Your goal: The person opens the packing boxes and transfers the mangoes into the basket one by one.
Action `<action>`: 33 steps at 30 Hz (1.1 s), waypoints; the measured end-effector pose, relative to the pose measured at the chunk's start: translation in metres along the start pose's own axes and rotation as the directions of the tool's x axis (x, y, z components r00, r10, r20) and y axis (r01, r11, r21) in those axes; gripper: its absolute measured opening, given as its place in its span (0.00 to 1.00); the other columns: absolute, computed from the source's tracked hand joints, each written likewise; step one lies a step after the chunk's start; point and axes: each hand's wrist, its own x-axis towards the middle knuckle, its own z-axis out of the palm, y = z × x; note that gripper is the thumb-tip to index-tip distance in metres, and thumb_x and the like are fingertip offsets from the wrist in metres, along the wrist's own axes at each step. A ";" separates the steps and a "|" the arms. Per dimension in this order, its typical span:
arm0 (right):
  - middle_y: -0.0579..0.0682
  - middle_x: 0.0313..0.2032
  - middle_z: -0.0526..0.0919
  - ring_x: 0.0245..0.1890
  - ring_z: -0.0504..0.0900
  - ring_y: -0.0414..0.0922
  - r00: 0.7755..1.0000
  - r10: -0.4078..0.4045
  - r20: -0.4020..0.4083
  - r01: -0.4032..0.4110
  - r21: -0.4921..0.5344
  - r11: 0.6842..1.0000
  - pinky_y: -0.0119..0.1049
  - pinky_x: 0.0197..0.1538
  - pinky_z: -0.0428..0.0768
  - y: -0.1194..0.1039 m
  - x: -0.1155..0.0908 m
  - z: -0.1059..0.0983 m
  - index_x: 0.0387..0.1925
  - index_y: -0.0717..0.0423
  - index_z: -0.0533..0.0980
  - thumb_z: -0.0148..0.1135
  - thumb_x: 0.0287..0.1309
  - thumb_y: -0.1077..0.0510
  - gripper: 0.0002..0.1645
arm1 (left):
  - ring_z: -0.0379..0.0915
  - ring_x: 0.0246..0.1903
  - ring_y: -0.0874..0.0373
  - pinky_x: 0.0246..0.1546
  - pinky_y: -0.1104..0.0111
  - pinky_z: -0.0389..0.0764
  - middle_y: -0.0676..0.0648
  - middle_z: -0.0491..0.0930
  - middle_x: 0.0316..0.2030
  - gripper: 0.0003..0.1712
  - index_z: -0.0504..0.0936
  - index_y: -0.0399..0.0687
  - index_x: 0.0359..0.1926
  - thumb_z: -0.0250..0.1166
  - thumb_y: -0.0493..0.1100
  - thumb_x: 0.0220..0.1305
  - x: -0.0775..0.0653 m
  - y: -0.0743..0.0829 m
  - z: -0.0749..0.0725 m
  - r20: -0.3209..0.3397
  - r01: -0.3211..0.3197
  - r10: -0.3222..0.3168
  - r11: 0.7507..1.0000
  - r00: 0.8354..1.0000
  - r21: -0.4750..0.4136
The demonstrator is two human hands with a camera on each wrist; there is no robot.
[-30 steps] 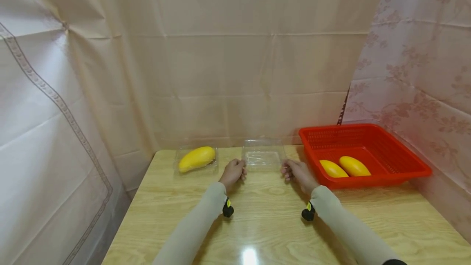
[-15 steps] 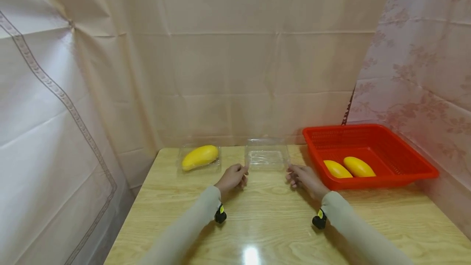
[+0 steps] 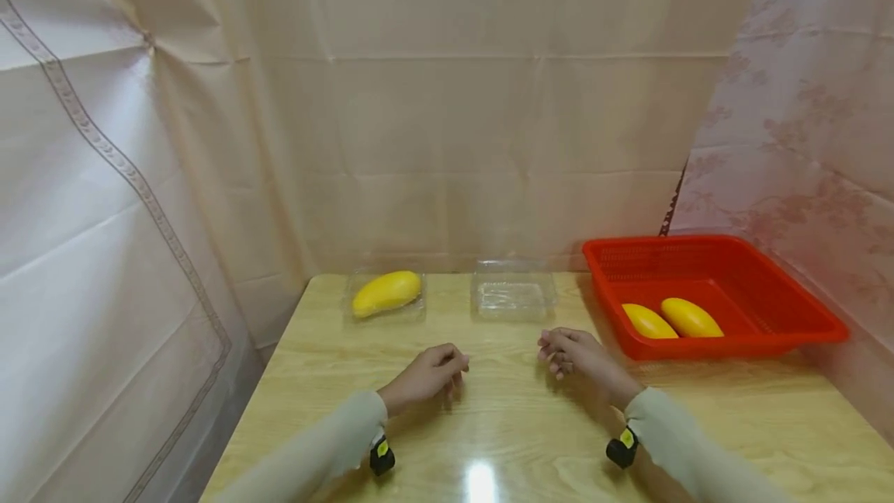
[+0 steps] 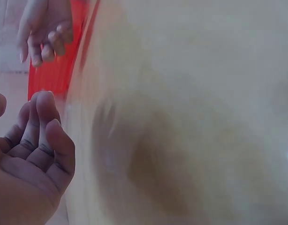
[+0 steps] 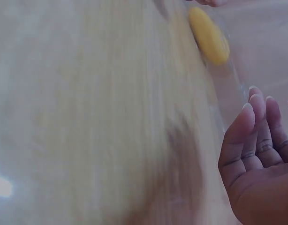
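Observation:
My left hand (image 3: 427,375) hovers over the table, its fingers loosely bent and holding nothing; the left wrist view shows its palm (image 4: 31,164) bare. Across from it, my right hand (image 3: 580,355) hangs loosely curled, also holding nothing, left of the red basket. Beyond both hands stands a clear plastic container (image 3: 514,300) with nothing in it, apart from the fingers. A second clear container (image 3: 419,313), at the back left, bears a yellow mango-like fruit (image 3: 386,293), seen as well in the right wrist view as a yellow fruit (image 5: 209,36).
A red plastic basket (image 3: 789,340) sits at the right of the table, with two yellow fruits (image 3: 691,318) near its front wall. Beige cloth (image 3: 447,115) hangs behind the wooden table (image 3: 503,425), and further cloth closes off both sides.
Both hands have drawn back from the middle clear container towards the near side and moved apart from it. The container and the fruits stay in place while the head view shifts slightly.

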 end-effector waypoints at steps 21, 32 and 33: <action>0.56 0.36 0.84 0.26 0.76 0.42 0.981 0.008 0.192 -0.004 -0.021 1.000 0.32 0.27 0.77 0.023 -0.061 0.032 0.48 0.71 0.76 0.56 0.77 0.50 0.23 | 0.75 0.27 0.55 0.29 0.70 0.77 0.40 0.79 0.33 0.22 0.78 0.34 0.48 0.55 0.52 0.80 -0.065 0.010 0.023 0.111 0.004 0.010 0.993 0.994 -0.119; 0.56 0.36 0.85 0.25 0.78 0.41 0.978 -0.007 0.210 0.021 -0.061 0.998 0.31 0.28 0.78 0.026 -0.063 0.036 0.48 0.73 0.75 0.53 0.79 0.52 0.22 | 0.76 0.26 0.55 0.26 0.70 0.76 0.37 0.80 0.34 0.19 0.78 0.37 0.47 0.55 0.51 0.80 -0.068 0.006 0.022 0.087 0.003 0.007 0.993 0.996 -0.118; 0.56 0.36 0.85 0.26 0.78 0.41 0.978 -0.007 0.209 0.021 -0.064 0.998 0.31 0.28 0.78 0.026 -0.063 0.037 0.47 0.72 0.76 0.53 0.79 0.52 0.22 | 0.76 0.26 0.55 0.26 0.70 0.76 0.37 0.80 0.34 0.19 0.78 0.37 0.47 0.55 0.51 0.80 -0.068 0.006 0.022 0.083 0.003 0.007 0.993 0.997 -0.119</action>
